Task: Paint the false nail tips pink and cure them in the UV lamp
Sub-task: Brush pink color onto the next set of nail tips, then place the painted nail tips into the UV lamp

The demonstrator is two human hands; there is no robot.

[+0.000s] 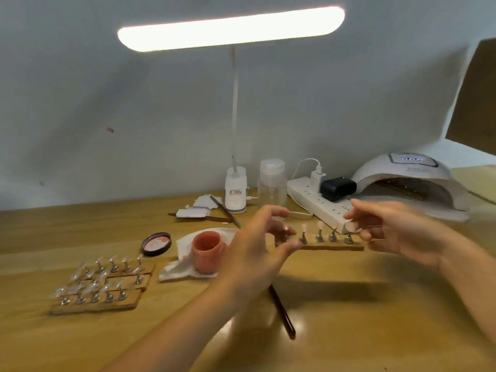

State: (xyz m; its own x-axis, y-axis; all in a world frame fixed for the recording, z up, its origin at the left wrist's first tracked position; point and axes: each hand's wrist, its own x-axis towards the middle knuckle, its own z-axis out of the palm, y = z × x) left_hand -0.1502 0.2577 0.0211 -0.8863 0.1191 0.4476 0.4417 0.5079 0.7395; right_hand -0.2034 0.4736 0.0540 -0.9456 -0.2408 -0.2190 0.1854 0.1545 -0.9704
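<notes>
Left hand: your left hand (257, 242) pinches the left end of the wooden strip (331, 247), thumb underneath and fingertips curled over the top.
Right hand: your right hand (394, 232) grips the strip's right end the same way, fingers curled round it; the hand is blurred, so the exact finger placement is hard to read.
Strip: it hangs level between your two hands, lifted off the table (375, 318), casting a shadow below.
Nail tips: five nail tips (319, 226) stand on small metal holders along the strip; they look pale pink, though the blur hides detail.
UV lamp: the white domed UV lamp (410, 181) sits beyond your right hand, its opening facing you and its display lit.
Paint jar: an open pink jar (208, 251) stands on a crumpled tissue (177, 269) just left of your left hand, with its lid (157, 243) lying further left.
Brush: a dark brush (283, 312) lies on the table under your left wrist, partly hidden by it.
Other strips: three more strips of tips (102, 283) lie side by side well to the left of your left hand; those tips look clear.
Behind your hands: a power strip (308, 202) with two plugs, a clear pump bottle (271, 183), and the base of the desk lamp (236, 191) line the back edge.
Light bar: the desk lamp's bar (230, 29) glows overhead.
</notes>
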